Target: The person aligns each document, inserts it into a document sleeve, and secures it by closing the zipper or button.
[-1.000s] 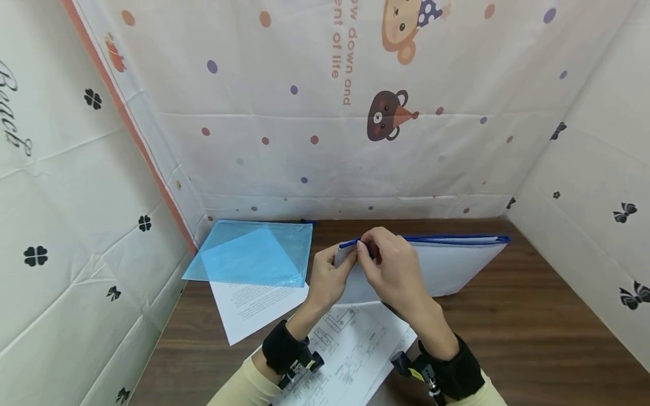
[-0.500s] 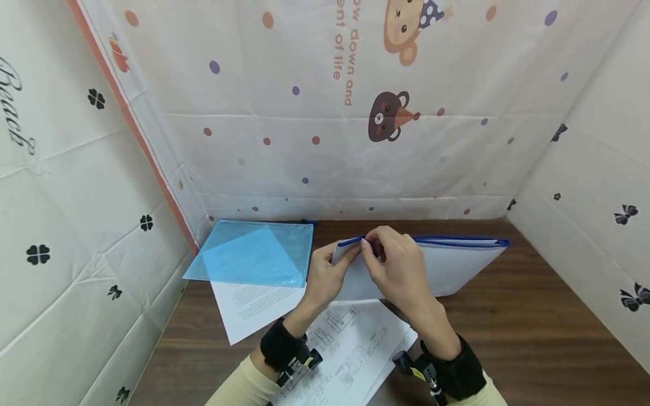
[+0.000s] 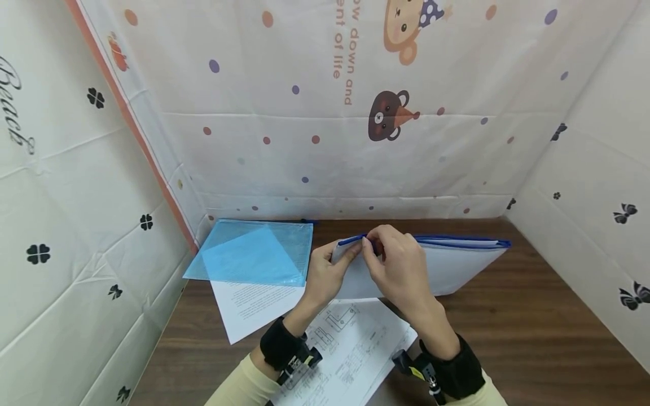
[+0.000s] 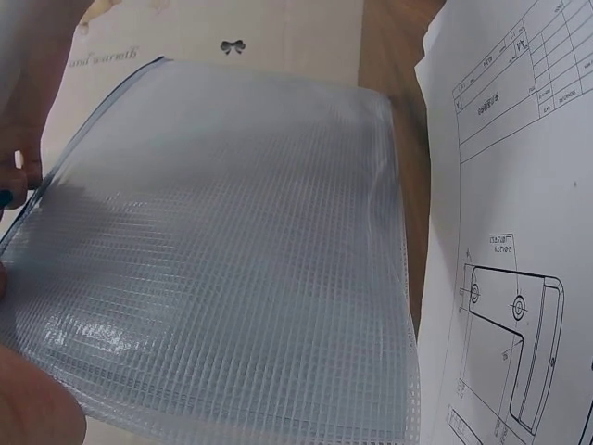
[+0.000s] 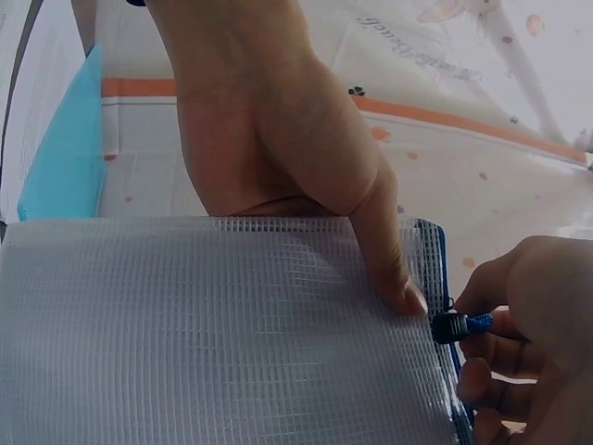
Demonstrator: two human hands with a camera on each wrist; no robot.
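Observation:
A clear mesh zip pouch [image 3: 462, 268] with a blue zipper edge stands upright in both hands, its zipper side up. My left hand [image 3: 325, 276] grips its upper left corner, and the left thumb [image 5: 394, 283] lies across the front face in the right wrist view. Close beside it, my right hand [image 3: 401, 270] pinches at the zipper, where a dark zipper pull [image 5: 452, 327] with a blue cord shows by the fingers. The pouch's mesh face [image 4: 232, 241] fills much of the left wrist view. Head view hides the pull behind the right fingers.
A blue mesh pouch [image 3: 254, 254] lies at the back left, partly over a printed sheet [image 3: 254, 316]. Sheets with technical drawings [image 3: 350, 349] lie beneath the forearms on the wooden table [image 3: 528, 327]. Patterned cloth walls [image 3: 335, 163] enclose the back and sides.
The right hand has shifted very slightly right along the zipper, and the left hand a touch left with the pouch's corner. Otherwise the scene looks the same.

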